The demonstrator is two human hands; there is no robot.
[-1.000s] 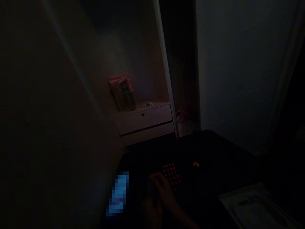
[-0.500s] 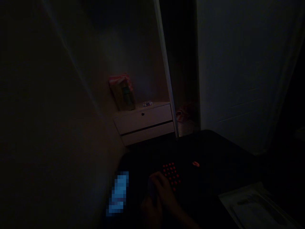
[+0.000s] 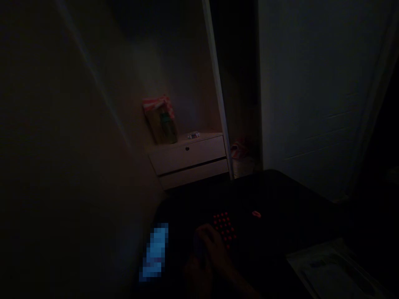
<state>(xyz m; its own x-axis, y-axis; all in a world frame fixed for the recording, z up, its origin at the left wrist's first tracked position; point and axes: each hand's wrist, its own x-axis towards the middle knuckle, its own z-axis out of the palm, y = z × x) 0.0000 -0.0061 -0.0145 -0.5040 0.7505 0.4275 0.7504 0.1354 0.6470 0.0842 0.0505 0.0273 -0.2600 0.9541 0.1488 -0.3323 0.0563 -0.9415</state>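
In very dim light, my right hand (image 3: 215, 245) reaches in from the lower right with its fingers curled. Below it and slightly to the left, my left hand (image 3: 199, 272) is closed and close against it. Between both hands is a small, dark, bluish thing (image 3: 197, 243) whose kind I cannot make out. A keyboard with red-lit keys (image 3: 225, 228) lies just beyond my right hand, partly covered by it. Farther right, a mouse with a red glow (image 3: 256, 214) rests on the black table (image 3: 268, 191).
A bright blue, pixelated screen (image 3: 155, 252) is to the left of my hands. A clear flat packet (image 3: 336, 270) lies at the lower right. Behind the table stand white drawers (image 3: 190, 160) bearing a bag (image 3: 156, 120) and a bottle (image 3: 168, 128). A pale door (image 3: 305, 95) rises at right.
Both hands keep almost the same place and grip. Light on the back wall and shelf has shifted slightly.
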